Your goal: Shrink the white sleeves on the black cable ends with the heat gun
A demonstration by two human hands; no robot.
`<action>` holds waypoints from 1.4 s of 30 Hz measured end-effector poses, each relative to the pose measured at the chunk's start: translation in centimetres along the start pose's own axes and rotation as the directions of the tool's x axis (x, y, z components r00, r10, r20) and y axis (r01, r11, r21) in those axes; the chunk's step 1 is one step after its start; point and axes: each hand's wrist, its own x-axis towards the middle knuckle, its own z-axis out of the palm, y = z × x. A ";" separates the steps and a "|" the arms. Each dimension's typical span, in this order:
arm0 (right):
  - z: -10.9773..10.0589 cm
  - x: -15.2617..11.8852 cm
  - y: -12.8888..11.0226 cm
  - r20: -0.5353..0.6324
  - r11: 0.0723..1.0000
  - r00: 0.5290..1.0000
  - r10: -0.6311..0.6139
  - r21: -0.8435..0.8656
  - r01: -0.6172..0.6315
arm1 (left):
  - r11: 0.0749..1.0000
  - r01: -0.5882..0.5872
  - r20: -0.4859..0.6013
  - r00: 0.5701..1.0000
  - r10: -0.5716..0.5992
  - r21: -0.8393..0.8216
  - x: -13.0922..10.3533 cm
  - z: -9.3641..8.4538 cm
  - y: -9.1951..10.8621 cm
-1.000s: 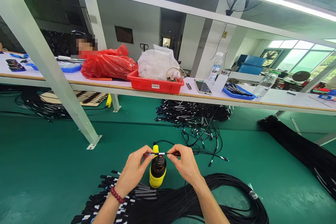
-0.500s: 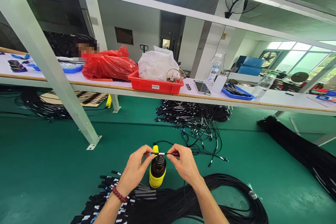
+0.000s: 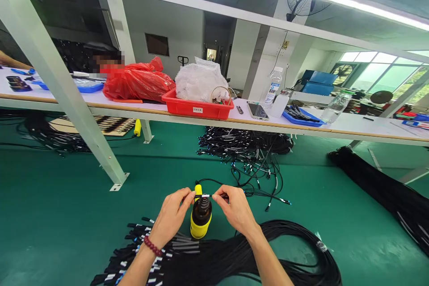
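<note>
Between my two hands a thin black cable (image 3: pixel 205 195) with a white label is stretched level. My left hand (image 3: pixel 174 210) pinches its left end, with a dark beaded bracelet on the wrist. My right hand (image 3: pixel 234 208) pinches the cable a short way to the right of the label. Directly beneath the cable stands a yellow and black heat gun (image 3: pixel 201 219), nozzle up, and the label is over the nozzle. A large bundle of black cables (image 3: pixel 214 261) lies under my forearms, its labelled ends fanned out to the left.
Beyond my hands, more black cables (image 3: pixel 244 145) lie heaped on the green floor (image 3: pixel 161 161). A long workbench (image 3: pixel 301 131) crosses the view, bearing a red tray (image 3: pixel 197 108), a red plastic bag (image 3: pixel 139 81) and bottles. A slanting white post (image 3: pixel 77 94) rises at left. Another person is behind the bench.
The fingers of my left hand now cover the blue tip that showed at the cable's left end. Both hands stay above the heat gun; the view has shifted slightly.
</note>
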 end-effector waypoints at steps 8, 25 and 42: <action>0.2 0.0 0.1 -0.020 1.000 1.000 0.022 0.017 -0.022 | 0.998 -0.036 -0.004 0.999 0.035 -0.050 0.0 -0.1 0.1; -0.4 -0.4 -1.0 0.036 0.999 0.999 0.005 -0.038 -0.004 | 0.975 -0.032 0.006 0.999 0.034 -0.220 0.0 -0.9 0.2; -0.1 -0.2 -0.4 -0.016 0.996 1.000 -0.020 -0.082 0.019 | 0.987 -0.100 -0.080 0.993 0.090 -0.127 0.7 -0.8 0.3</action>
